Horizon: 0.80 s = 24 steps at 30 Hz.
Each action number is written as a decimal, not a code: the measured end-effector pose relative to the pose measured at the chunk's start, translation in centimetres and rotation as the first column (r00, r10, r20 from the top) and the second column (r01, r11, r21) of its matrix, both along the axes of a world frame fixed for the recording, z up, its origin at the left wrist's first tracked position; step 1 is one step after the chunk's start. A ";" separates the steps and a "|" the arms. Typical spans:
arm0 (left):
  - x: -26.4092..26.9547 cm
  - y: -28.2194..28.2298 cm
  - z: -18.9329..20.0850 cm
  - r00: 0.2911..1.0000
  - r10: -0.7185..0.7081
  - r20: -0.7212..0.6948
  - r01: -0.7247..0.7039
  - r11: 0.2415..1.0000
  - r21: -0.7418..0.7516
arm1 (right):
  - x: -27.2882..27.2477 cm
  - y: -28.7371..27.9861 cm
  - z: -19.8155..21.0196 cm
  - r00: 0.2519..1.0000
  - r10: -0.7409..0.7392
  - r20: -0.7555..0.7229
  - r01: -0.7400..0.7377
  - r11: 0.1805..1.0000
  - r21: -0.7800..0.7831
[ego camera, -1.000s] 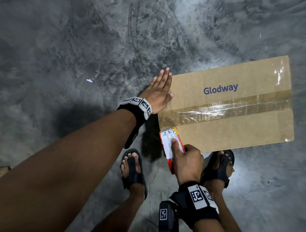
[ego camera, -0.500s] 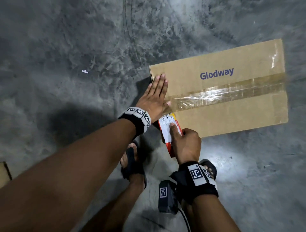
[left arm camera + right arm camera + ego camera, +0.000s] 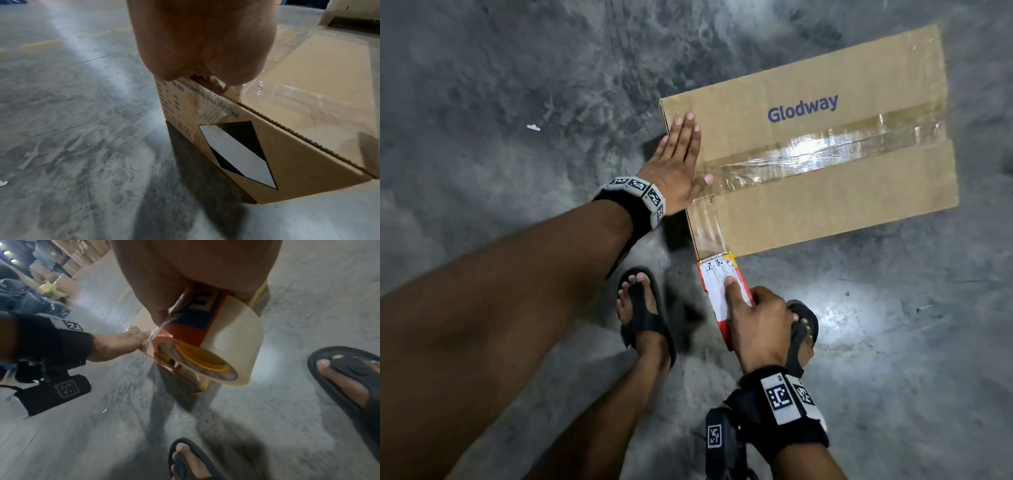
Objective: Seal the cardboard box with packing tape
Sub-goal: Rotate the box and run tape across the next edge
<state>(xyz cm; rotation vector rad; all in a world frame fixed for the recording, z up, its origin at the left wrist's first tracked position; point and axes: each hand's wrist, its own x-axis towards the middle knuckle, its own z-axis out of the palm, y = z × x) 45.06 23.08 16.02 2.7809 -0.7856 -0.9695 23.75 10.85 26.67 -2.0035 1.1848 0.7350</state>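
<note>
Mottled grey concrete floor point(image 3: 482, 102) with a bright glare patch, stacked cardboard cartons point(image 3: 68, 257) along the far side beside dark plastic bags point(image 3: 26, 296)

The box point(image 3: 825, 212) stands on the floor point(image 3: 482, 85), with the tape dispenser point(image 3: 719, 287) at its near-left corner.

We count one cardboard box point(image 3: 825, 202) on the floor, one tape dispenser point(image 3: 722, 291) with one roll of tape point(image 3: 232, 344). Two hands: left point(image 3: 674, 164), right point(image 3: 756, 322). Two black sandals point(image 3: 647, 315) (one per foot). Two marker wristbands point(image 3: 637, 195). One white scrap point(image 3: 533, 127) on the floor.
</note>
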 end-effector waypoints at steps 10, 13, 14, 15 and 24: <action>-0.9 0.0 0.2 0.998 -0.044 0.053 0.041 0.998 0.056 | 0.7 0.7 -1.8 0.994 0.010 -0.105 -0.013 0.999 -0.032; -3.3 -0.1 0.6 0.996 -0.059 0.072 0.058 0.998 0.018 | 0.7 0.9 -1.9 0.993 -0.003 -0.114 -0.001 1.000 -0.031; -4.4 0.1 0.5 0.994 -0.076 0.082 0.077 0.997 -0.009 | 0.6 0.8 -1.9 0.994 -0.008 -0.105 0.005 1.000 -0.025; -5.5 0.3 0.5 0.992 -0.091 0.083 0.094 0.995 -0.033 | 0.5 0.8 -1.9 0.996 -0.010 -0.092 0.009 1.000 -0.019; -8.4 -0.4 -0.4 0.994 -0.057 0.089 0.056 0.998 0.018 | -2.0 0.8 -2.6 0.998 -0.024 0.051 0.022 0.999 0.030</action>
